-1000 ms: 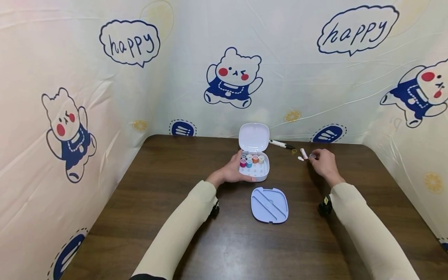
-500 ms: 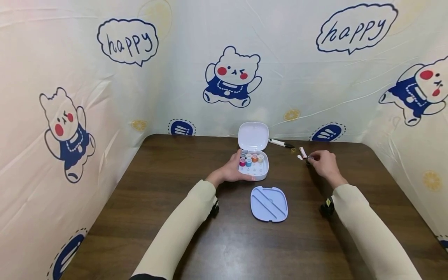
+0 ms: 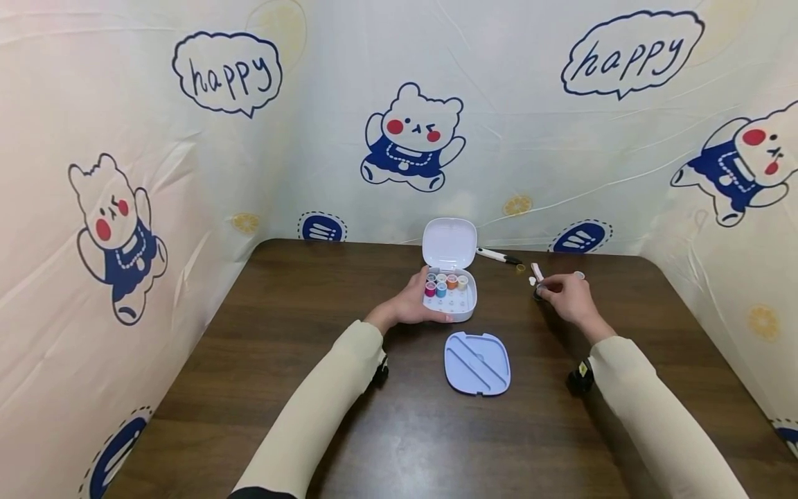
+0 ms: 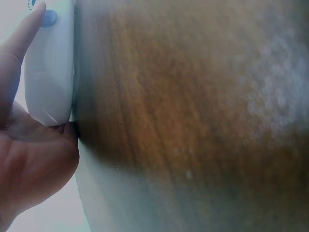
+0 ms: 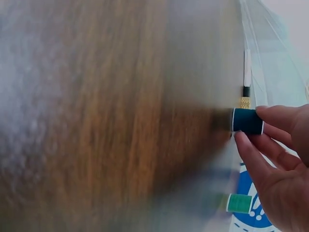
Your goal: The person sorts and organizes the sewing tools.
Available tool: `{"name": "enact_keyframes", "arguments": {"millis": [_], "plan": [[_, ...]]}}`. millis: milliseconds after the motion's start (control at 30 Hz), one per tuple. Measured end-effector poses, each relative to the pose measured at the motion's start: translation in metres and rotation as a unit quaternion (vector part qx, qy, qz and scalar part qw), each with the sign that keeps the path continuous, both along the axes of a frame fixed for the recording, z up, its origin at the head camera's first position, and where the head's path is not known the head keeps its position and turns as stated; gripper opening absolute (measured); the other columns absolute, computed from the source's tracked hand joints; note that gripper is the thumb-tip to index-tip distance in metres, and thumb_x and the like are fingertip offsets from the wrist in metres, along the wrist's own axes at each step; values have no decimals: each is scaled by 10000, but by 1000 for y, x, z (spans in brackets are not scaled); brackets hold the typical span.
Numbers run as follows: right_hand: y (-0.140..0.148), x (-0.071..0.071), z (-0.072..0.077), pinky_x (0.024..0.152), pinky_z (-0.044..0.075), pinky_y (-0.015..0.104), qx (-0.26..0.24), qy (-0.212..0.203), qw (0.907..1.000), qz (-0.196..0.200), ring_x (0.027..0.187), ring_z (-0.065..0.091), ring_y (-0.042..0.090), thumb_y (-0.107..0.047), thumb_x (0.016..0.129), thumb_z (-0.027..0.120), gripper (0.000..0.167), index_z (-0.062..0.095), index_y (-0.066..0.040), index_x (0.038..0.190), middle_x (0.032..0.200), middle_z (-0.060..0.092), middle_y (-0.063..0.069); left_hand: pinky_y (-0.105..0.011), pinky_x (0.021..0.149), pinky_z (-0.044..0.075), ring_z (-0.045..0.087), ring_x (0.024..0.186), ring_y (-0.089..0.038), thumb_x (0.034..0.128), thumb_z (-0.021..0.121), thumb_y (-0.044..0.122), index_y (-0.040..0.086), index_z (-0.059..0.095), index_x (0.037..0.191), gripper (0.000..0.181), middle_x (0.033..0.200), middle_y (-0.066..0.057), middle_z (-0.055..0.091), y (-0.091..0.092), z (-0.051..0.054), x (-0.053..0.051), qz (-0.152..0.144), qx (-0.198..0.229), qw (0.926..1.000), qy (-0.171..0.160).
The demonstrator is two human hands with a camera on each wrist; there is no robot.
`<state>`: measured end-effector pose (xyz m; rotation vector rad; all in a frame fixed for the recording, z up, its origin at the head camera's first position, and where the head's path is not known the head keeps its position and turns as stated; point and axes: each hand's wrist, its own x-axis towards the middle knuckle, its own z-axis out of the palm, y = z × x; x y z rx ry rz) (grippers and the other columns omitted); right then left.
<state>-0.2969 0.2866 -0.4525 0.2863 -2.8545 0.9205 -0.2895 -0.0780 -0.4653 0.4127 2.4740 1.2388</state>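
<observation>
My left hand (image 3: pixel 410 303) grips the left side of a white sewing box (image 3: pixel 464 313), thumb along its front by a blue button (image 4: pixel 49 18). The box's lid (image 3: pixel 449 242) stands up. Inside, thread spools sit at the back and left, among them a crimson spool (image 3: pixel 430 290), a light blue spool (image 3: pixel 441 290) and an orange spool (image 3: pixel 451 281). At right, my right hand (image 3: pixel 570 299) pinches a dark teal thread spool (image 5: pixel 247 121) between thumb and fingers. A green thread spool (image 5: pixel 240 203) stands on the table beyond that hand.
A lavender tray (image 3: pixel 476 364) with diagonal grooves lies in front of the box. Behind the right hand are a white pen-like tool (image 3: pixel 495 256) with a black end, a gold thimble (image 3: pixel 520 268), a small white-pink stick (image 3: pixel 537 271) and a small white piece (image 3: pixel 533 281).
My right hand has shifted left and slightly nearer with the dark teal spool, and the green spool now shows behind it. My left hand keeps its grip on the box.
</observation>
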Motion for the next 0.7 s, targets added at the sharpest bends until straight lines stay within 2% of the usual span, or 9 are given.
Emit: {"name": "enact_keyframes", "arguments": {"millis": [167, 267, 333, 400, 500, 700], "plan": [[0, 1, 0, 754, 479, 367, -168, -217, 9996, 18, 935, 646, 332, -132, 961, 716, 243, 743, 52, 1117, 1034, 736, 232, -473, 1191, 289, 316, 1412, -315, 764, 890, 463, 138, -17, 1635, 1298, 1635, -162, 145, 0, 1, 0, -24, -17, 10000, 14], [-1, 2, -1, 744, 481, 300, -370, -423, 9984, -18, 923, 642, 261, -164, 971, 713, 266, 739, 37, 1142, 1055, 735, 215, -476, 1190, 290, 313, 1413, -316, 766, 888, 462, 141, -28, 1636, 1303, 1638, -156, 139, 0, 1, 0, -23, -7, 10000, -9], [-2, 3, -1, 736, 504, 246, -713, -683, 9951, -8, 899, 662, 170, -163, 980, 703, 293, 718, 56, 1174, 1088, 725, 232, -476, 1190, 290, 311, 1414, -316, 767, 887, 461, 141, -31, 1635, 1304, 1638, -157, 138, 0, 1, 0, -28, -12, 10000, -13], [-3, 3, -2, 746, 541, 215, -1160, -978, 9884, -5, 882, 678, 89, -137, 991, 687, 315, 686, 84, 1215, 1142, 697, 264, -481, 1192, 286, 307, 1418, -319, 772, 883, 462, 142, -37, 1636, 1301, 1642, -159, 127, 0, 2, 0, -33, -17, 10000, -40], [-6, 2, -5, 794, 576, 238, -1846, -1362, 9733, 66, 901, 710, 71, -93, 1009, 651, 352, 622, 143, 1269, 1234, 627, 336, -484, 1196, 281, 302, 1424, -324, 782, 876, 461, 150, -39, 1636, 1290, 1645, -165, 115, 0, 2, 0, -33, -46, 10000, -73], [-16, 0, -7, 856, 568, 288, -2329, -1728, 9569, 153, 967, 707, 143, -65, 1029, 610, 360, 581, 162, 1306, 1295, 547, 349, -493, 1200, 271, 294, 1434, -329, 778, 877, 463, 158, -38, 1637, 1291, 1650, -168, 107, 0, 1, 0, -23, -81, 9999, -84]]}}
